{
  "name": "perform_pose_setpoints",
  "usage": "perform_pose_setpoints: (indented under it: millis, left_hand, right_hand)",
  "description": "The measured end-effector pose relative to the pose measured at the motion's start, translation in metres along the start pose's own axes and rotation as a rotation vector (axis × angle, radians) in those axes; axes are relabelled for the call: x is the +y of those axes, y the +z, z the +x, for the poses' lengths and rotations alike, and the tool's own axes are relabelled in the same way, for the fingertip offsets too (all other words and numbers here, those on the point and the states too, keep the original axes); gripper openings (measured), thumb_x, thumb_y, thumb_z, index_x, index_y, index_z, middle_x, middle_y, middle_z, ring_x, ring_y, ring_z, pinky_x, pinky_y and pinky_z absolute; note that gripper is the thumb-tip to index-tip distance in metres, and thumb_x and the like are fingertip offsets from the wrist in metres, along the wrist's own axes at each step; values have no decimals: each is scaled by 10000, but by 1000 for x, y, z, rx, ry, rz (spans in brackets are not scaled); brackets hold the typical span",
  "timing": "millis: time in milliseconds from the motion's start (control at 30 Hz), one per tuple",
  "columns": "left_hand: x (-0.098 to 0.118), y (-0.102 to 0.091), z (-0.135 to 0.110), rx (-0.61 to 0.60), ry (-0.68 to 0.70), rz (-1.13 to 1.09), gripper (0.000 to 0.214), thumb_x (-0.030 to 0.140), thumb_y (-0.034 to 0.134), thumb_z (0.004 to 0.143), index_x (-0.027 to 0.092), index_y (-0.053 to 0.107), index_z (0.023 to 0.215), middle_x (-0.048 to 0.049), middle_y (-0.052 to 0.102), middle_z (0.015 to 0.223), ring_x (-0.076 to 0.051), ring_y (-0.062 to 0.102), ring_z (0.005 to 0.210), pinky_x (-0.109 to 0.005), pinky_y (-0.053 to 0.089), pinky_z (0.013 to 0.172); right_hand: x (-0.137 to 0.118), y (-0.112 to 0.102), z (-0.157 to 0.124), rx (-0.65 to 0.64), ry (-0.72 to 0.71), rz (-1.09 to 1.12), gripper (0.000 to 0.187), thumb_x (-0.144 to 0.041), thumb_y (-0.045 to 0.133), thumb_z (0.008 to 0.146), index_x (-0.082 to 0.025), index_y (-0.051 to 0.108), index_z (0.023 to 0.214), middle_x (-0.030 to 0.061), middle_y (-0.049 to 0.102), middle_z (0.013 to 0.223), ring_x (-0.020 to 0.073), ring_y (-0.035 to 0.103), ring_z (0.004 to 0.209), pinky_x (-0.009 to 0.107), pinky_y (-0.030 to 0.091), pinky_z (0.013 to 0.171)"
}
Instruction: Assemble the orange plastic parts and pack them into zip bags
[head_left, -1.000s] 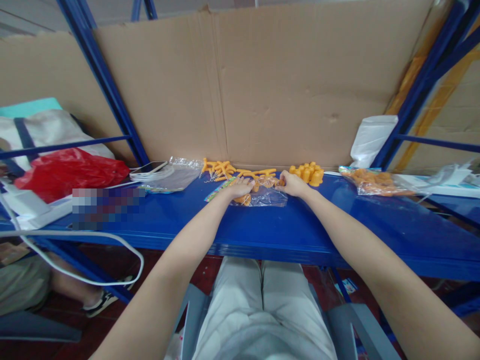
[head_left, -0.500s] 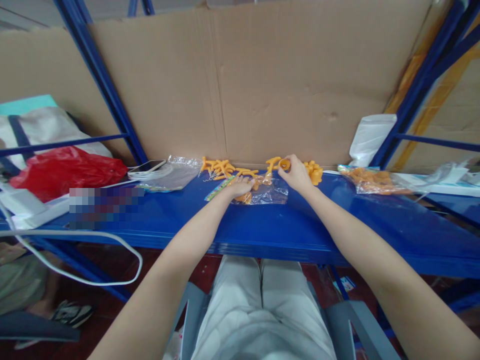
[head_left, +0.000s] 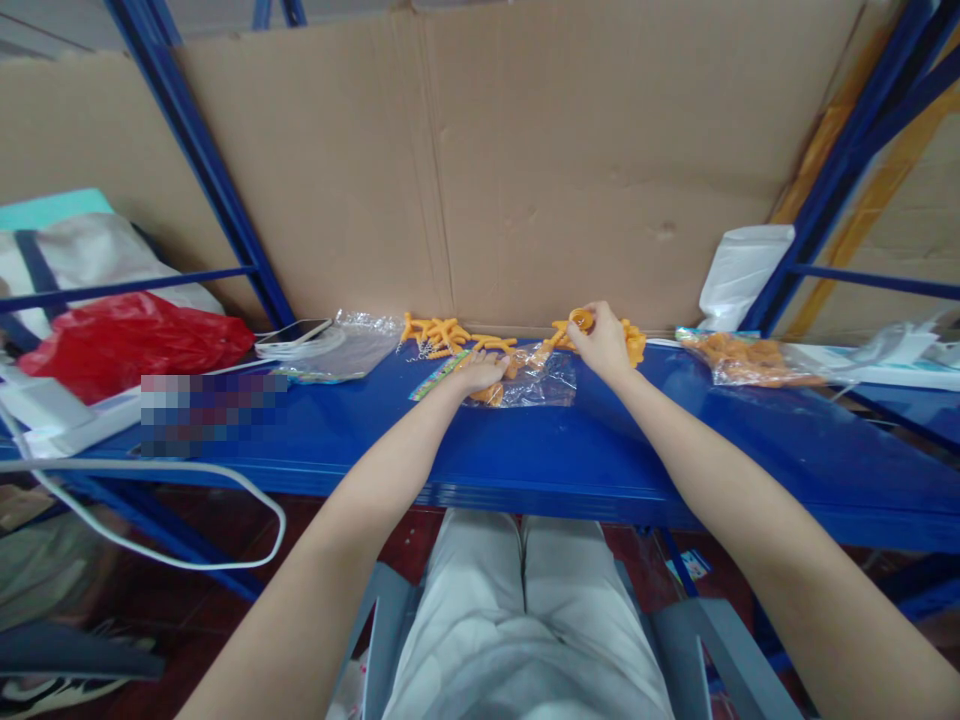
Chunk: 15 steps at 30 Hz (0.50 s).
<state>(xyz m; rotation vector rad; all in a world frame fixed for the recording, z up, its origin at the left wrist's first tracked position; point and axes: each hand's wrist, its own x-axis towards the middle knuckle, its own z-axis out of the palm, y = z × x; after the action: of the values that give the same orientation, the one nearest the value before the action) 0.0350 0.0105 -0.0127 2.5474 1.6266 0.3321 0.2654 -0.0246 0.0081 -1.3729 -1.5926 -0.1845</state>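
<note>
- At the left of the frame, a crumpled, thin red plastic bag (head_left: 139, 340) lies beside a pale cloth bag (head_left: 112, 255).
- Left of centre, a flat clear bag (head_left: 356, 345) lies on the shelf, its film glossy and wrinkled; no orange pieces show inside.
- Just right of it, branching orange pieces (head_left: 441, 333) lie loose in a heap against the cardboard (head_left: 525, 170), with thin metal chains among them; these look already out of any packaging.
- At the centre, the left hand (head_left: 480, 373) is open, fingers extended, resting at the printed strip of a creased transparent bag (head_left: 544, 392). Orange pieces (head_left: 491, 394) appear to be inside or under its film, so the unpacking seems only partly done; glare hides how many are left.
- Right of centre, the right hand (head_left: 600, 335) is closed, its fingertips gripping a round orange piece (head_left: 580, 319) with a hollow, ring-like end, raised just above the smooth blue shelf (head_left: 525, 455).
- Beyond that hand, stubby, rounded orange pieces (head_left: 635, 345) stand clustered together, seemingly set apart from the branching ones.
- Farther right, a filled clear bag (head_left: 731, 355) holds more orange pieces, which seem yet to be taken out.
</note>
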Motion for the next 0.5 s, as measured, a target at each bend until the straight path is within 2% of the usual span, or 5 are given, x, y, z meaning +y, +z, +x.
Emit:
perform_pose_setpoints:
  millis: [133, 267, 500]
  left_hand:
    - [4, -4, -2, -43, -30, 12, 586, 448, 185, 975, 186, 489, 1401, -82, 442, 1524, -219, 360, 1432, -386, 253, 1173]
    - [6, -5, -3, -40, -17, 26, 568, 428, 176, 977, 212, 525, 1368, -58, 477, 1501, -216, 396, 1408, -387, 267, 1165]
    - [3, -3, -2, -29, -37, -8, 582, 480, 189, 973, 229, 502, 1395, -53, 455, 1518, -233, 336, 1444, -405, 239, 1180]
  right_hand:
    - [3, -2, 3, 69, -11, 27, 271, -336, 523, 841, -179, 527, 1062, 151, 637, 1062, 276, 613, 1023, 424, 481, 880]
    - [8, -2, 6, 138, -65, 89, 296, -356, 543, 838, -173, 534, 1072, 149, 635, 1061, 275, 613, 1015, 454, 490, 895]
    - [3, -5, 6, 175, -196, 206, 361, -365, 518, 886, -182, 515, 1197, 138, 605, 1145, 236, 626, 967, 410, 558, 788]
